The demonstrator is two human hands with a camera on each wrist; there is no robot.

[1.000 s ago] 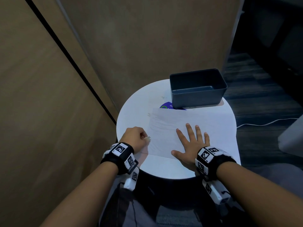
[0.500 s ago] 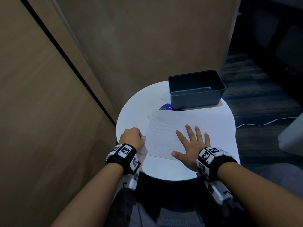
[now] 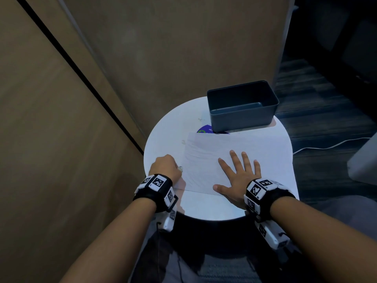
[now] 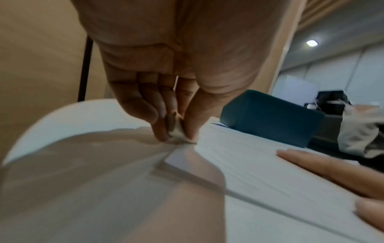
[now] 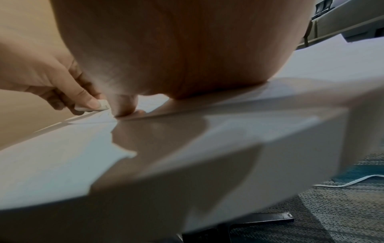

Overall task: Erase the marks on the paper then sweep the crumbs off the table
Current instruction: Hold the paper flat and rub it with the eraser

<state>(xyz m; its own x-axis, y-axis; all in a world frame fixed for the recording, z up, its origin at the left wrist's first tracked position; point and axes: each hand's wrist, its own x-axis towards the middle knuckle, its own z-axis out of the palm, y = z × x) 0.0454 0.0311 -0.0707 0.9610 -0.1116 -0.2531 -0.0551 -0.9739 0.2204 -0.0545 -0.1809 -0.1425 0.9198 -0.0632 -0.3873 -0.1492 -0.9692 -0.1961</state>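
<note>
A white sheet of paper (image 3: 234,158) with faint pencil lines lies on the round white table (image 3: 163,144). My left hand (image 3: 166,167) pinches a small white eraser (image 4: 177,133) between thumb and fingers, its tip down at the paper's left edge (image 4: 187,144). The eraser (image 5: 101,105) also shows in the right wrist view. My right hand (image 3: 238,176) lies flat with fingers spread on the paper's near part, holding it down. A few eraser crumbs (image 3: 183,142) sit on the table left of the sheet.
A dark grey open bin (image 3: 241,107) stands at the table's far side, touching the paper's far edge. A purple sticker (image 3: 205,129) peeks out beside it. Brown panel walls rise left and behind. A white cable (image 3: 330,147) runs over the carpet at right.
My left hand with the eraser has shifted slightly left and toward me, from over the paper to its left edge. The right hand has stayed flat on the sheet.
</note>
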